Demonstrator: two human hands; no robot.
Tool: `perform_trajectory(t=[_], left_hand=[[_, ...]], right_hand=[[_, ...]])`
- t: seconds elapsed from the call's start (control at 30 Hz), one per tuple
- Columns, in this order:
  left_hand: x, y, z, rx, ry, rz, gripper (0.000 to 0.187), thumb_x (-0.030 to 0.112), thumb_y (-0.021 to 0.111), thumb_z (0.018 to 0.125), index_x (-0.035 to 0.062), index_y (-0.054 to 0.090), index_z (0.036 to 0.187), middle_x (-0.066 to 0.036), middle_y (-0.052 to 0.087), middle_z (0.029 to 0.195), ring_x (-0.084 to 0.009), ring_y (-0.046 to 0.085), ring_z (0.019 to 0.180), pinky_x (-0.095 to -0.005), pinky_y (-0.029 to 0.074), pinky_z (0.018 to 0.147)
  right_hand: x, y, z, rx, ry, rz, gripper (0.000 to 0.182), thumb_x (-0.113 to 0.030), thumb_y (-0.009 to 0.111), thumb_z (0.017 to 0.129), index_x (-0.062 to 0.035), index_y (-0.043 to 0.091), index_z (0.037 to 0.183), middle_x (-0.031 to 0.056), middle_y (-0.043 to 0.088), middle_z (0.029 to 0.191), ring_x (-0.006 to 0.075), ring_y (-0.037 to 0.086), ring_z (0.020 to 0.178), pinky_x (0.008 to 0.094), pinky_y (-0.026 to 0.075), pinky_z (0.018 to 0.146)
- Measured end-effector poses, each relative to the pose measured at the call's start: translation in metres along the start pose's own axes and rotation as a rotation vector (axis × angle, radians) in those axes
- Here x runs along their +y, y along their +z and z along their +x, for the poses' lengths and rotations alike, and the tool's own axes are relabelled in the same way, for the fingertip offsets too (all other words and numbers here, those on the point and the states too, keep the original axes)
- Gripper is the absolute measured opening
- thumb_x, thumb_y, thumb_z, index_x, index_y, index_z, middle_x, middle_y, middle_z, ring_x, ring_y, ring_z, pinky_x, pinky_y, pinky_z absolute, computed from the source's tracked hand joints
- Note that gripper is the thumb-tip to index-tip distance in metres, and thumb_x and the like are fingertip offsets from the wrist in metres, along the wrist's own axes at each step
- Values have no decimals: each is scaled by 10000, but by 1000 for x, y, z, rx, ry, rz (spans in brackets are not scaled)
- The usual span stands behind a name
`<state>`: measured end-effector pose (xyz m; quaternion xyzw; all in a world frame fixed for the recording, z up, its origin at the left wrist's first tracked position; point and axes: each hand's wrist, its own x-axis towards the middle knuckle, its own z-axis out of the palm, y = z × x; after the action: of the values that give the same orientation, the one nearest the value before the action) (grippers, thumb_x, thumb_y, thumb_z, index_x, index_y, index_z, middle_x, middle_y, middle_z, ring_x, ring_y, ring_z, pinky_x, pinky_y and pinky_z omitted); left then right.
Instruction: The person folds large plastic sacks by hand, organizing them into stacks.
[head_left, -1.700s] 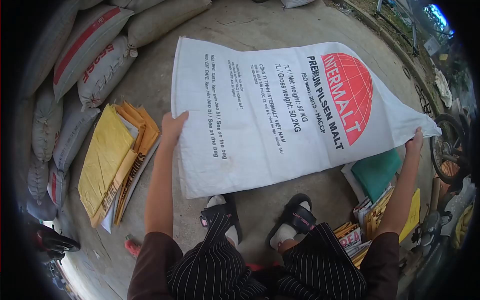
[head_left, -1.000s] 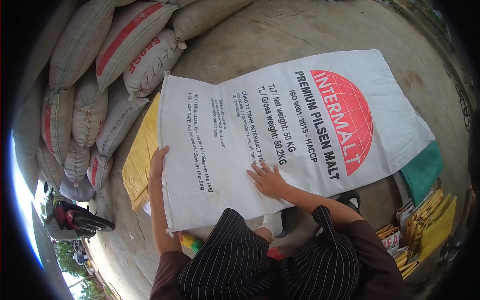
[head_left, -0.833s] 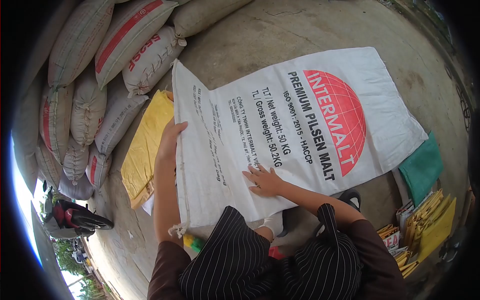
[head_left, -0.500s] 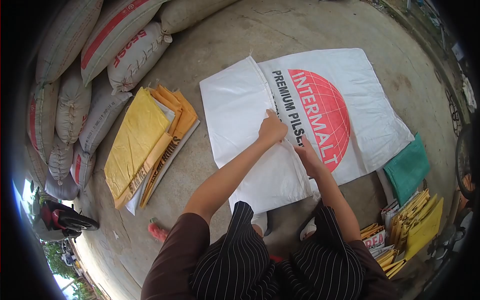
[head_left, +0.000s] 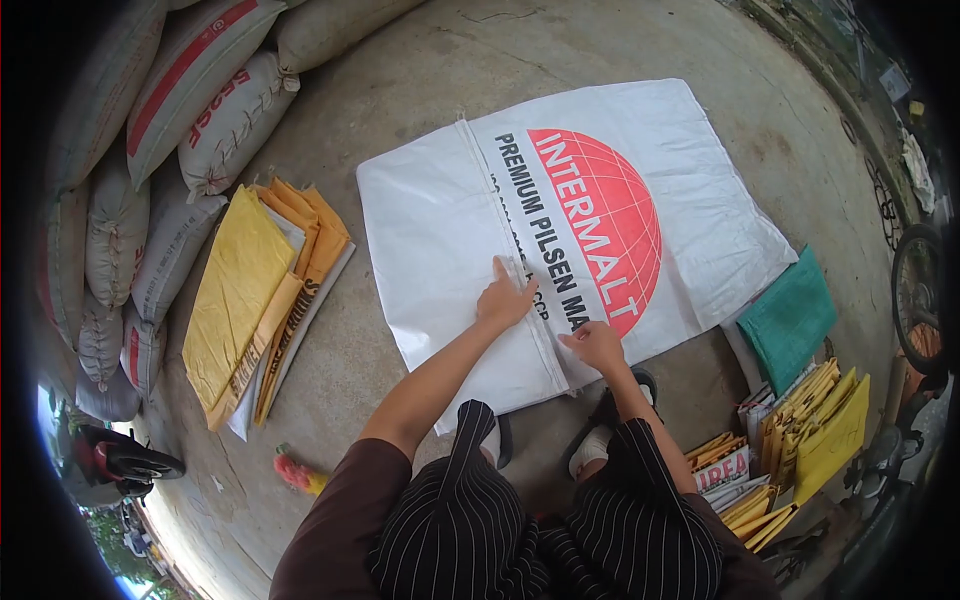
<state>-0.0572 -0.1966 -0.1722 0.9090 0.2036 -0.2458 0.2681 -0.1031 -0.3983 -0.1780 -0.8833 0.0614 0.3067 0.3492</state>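
A large white sack with a red globe print and the word INTERMALT lies flat on the concrete. Its left part is folded over, and the edge of this flap runs beside the black lettering. My left hand rests at that edge, thumb and index finger apart, holding nothing. To its right, my right hand is over the lower part of the print, fingers loosely bent and apart, with nothing seen in them.
Full sacks are piled at the left. Folded yellow sacks lie nearer. At the right are a green folded sack and bundled yellow sacks. A red and yellow object is on the floor; a motorbike stands lower left.
The flap lies flatter, and more lettering shows beside its edge. My left hand has let go of the edge and opened. Both hands are lower and further left in view, as the view has shifted.
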Motion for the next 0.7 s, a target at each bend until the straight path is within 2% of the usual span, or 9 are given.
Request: perform_trajectory(t=[0.07,0.13,0.17,0.23,0.27,0.33,0.47,0.53,0.7], left_hand=[[-16,6,4,-26,63,-16,924,436,561,821,-38,49,1427,-288,615,994,-378,625,903,-449,494,763],[-40,16,9,17,196,10,871,417,546,834,9,72,1440,-270,607,999,-371,618,900,-445,491,759],[-46,20,9,70,331,39,821,397,532,847,56,95,1454,-252,599,1004,-363,612,896,-440,488,754],[-31,3,-13,1,373,153,790,389,544,844,113,129,1458,-224,577,984,-349,600,883,-436,486,742],[-26,-3,-21,-54,406,265,764,381,555,840,170,164,1461,-196,556,964,-335,588,869,-433,485,730],[-37,8,-18,21,465,298,761,379,586,827,216,189,1455,-164,529,934,-311,576,826,-424,489,679],[-40,7,-13,77,499,380,768,381,630,807,240,228,1446,-138,512,918,-285,559,794,-401,495,623],[-39,9,-14,59,500,389,777,371,633,808,234,217,1450,-140,509,928,-287,558,800,-405,495,625],[-34,2,-14,-17,466,431,799,345,636,812,212,186,1459,-153,496,978,-300,552,843,-420,497,659]], right_hand=[[10,-61,2,481,103,42,368,-362,681,747,-1,632,799,161,629,814,307,618,829,387,471,709],[53,-117,25,960,58,-111,488,-330,667,769,15,538,1089,189,586,923,337,584,907,393,461,773],[70,-152,35,972,153,-140,563,-343,661,773,21,497,1169,213,552,1070,323,558,981,396,456,815],[76,-215,47,808,380,412,635,-387,673,761,4,479,1221,180,543,1119,315,521,1030,452,450,853],[84,-232,57,817,384,409,635,-387,673,761,4,479,1221,180,543,1119,315,521,1030,452,450,853],[105,-248,78,694,734,799,711,-387,687,739,-9,426,1282,169,515,1171,310,504,1059,463,453,857],[139,-244,106,830,794,576,810,-390,718,690,29,374,1292,200,480,1237,363,486,1111,449,460,884],[139,-245,113,1071,859,268,831,-385,738,655,86,398,1249,217,440,1313,398,482,1141,426,464,906],[149,-276,109,1100,801,296,680,-351,760,622,105,552,1082,217,552,1201,369,583,1017,388,483,888]])
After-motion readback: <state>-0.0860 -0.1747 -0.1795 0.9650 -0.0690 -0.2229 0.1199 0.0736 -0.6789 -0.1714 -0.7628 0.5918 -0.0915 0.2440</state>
